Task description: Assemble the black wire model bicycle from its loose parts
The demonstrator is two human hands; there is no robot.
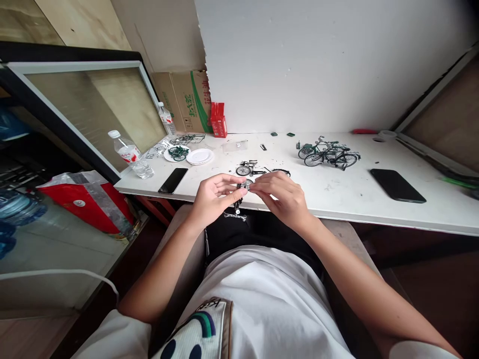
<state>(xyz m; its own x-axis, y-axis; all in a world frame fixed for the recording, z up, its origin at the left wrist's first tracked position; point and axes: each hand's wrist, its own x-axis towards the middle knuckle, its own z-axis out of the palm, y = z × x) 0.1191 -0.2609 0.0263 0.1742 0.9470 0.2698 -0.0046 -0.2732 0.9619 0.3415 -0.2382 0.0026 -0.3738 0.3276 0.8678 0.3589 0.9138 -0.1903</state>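
Note:
A small black model bicycle part [237, 211] with a spoked wheel and silver handlebars is held at the table's front edge, the handlebars hanging lowest. My left hand [217, 197] pinches it from the left, thumb and fingers closed around its upper part. From the right, my right hand [281, 194] has its fingertips closed at the small wheel, close to my left thumb. Just behind my hands, more black bicycle parts [244, 170] with wheels lie on the white table [337, 199].
Assembled model bicycles [329, 155] stand at the right, near a black phone [397, 185]. On the left are another phone [173, 180], white plates [199, 156], green parts [178, 153] and water bottles [130, 154]. A red box [219, 120] stands by the wall.

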